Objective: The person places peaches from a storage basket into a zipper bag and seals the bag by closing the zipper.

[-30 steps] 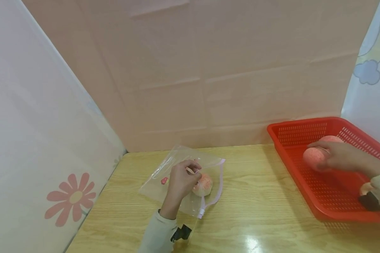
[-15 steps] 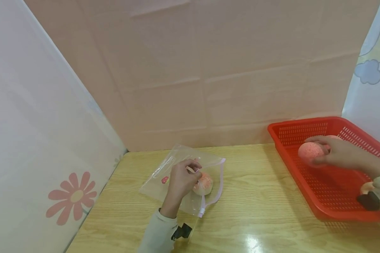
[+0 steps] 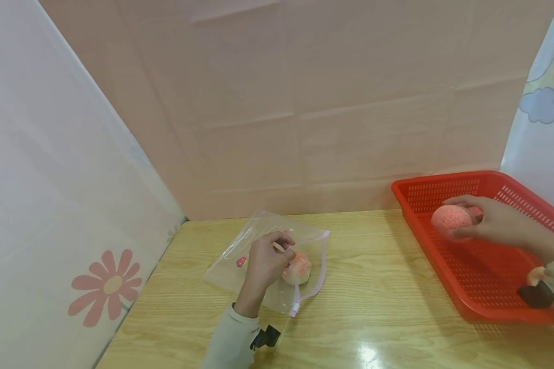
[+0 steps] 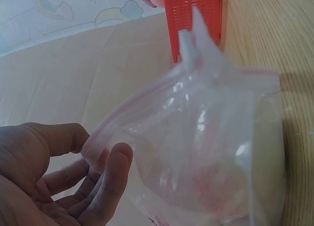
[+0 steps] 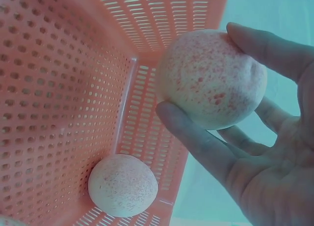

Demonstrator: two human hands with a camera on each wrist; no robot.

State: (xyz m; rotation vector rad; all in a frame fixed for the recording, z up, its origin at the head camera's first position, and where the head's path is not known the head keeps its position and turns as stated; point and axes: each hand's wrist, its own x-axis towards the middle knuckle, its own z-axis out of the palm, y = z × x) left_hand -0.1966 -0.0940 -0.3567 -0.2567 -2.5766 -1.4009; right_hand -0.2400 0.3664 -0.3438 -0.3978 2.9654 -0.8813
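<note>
My right hand [image 3: 494, 223] grips a pink speckled peach [image 3: 451, 220], thumb and fingers round its sides, above the floor of the red basket [image 3: 480, 312]. Below it in the right wrist view, a second peach [image 5: 122, 185] rests in the basket. My left hand [image 3: 268, 261] pinches the mouth edge of a clear zip bag [image 3: 240, 246] with a pink seal strip. In the left wrist view the raised bag mouth [image 4: 117, 118] sits between thumb and finger. Inside the bag lies another peach [image 3: 297, 269], partly hidden by my left hand.
The bag lies on a light wooden table [image 3: 364, 277], left of the basket. A plain beige cloth [image 3: 351, 102] stands behind, with printed white cloths [image 3: 74, 179] at the sides. A pale orange thing [image 3: 534, 275] shows by my right sleeve.
My right hand has lifted the peach slightly and moved it left within the basket, away from the other peach. My left hand keeps its pinch on the bag.
</note>
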